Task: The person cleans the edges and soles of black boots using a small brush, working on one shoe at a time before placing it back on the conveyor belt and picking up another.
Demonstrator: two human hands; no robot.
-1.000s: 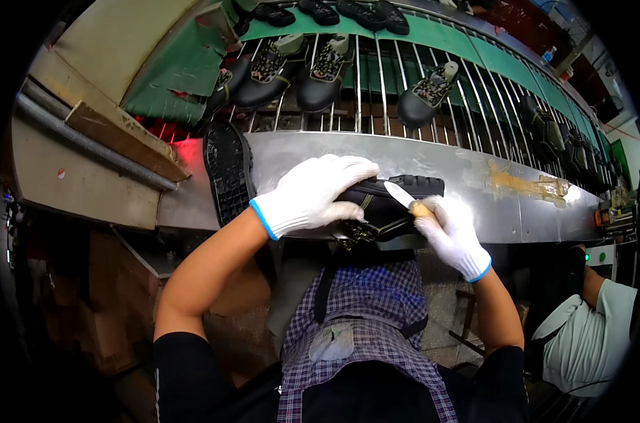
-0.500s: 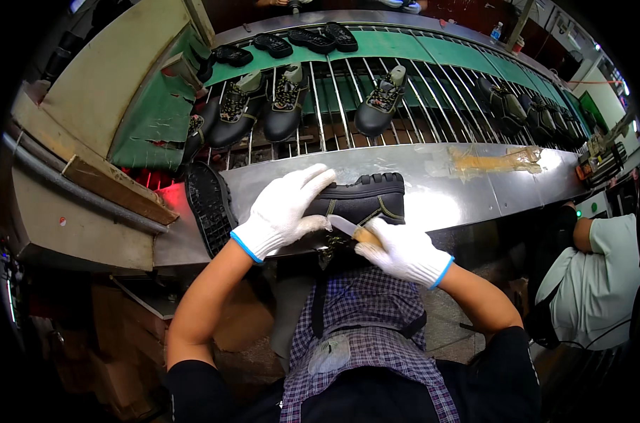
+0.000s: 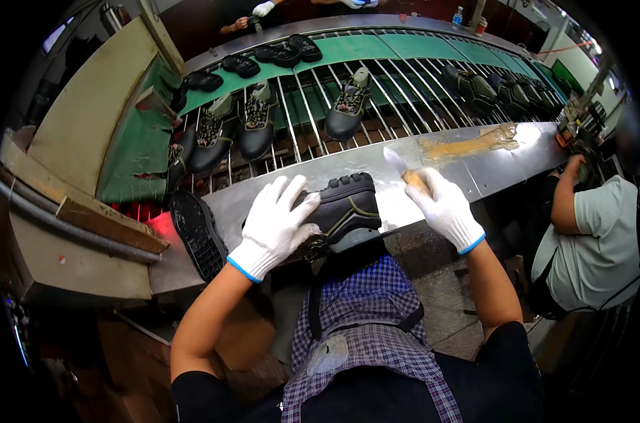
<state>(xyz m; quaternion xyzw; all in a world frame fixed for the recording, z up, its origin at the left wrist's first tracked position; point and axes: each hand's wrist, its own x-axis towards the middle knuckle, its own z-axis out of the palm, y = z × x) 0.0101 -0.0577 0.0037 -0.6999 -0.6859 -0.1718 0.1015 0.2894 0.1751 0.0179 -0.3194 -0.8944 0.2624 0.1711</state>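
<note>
Gloved hands are working at a metal bench (image 3: pixel 500 166); clock directions are centring on the held object, with twelve lying away from me. My left hand (image 3: pixel 274 224) is gripping a black shoe (image 3: pixel 349 211) by its front half, thumb and fingers parting over its side. My right hand (image 3: pixel 443 208), at three o'clock, is holding a knife (image 3: pixel 399 166) by its tan handle; the pale blade is pointing toward eleven and standing apart from the shoe.

Edges: I am keeping the shoe at the bench's near edge, its grey-lined collar facing six; how far it is overhanging, I cannot tell. The far edge is bordering a rack of metal bars (image 3: pixel 290 121), spreading from ten to two. Room for moving is widening toward three; a strip of brown tape (image 3: pixel 468 144) is lying at two. Room is narrowing toward nine, where a black treaded sole (image 3: pixel 199 240) is lying just beside my left hand, with a wooden board (image 3: pixel 108 225) beyond.

Orientation: the shoe is lying on its side, its lugged bottom facing twelve. Its long axis is running roughly from half past eight to half past two, the heel pointing to the latter, the toe hiding mostly beneath my left hand.
</note>
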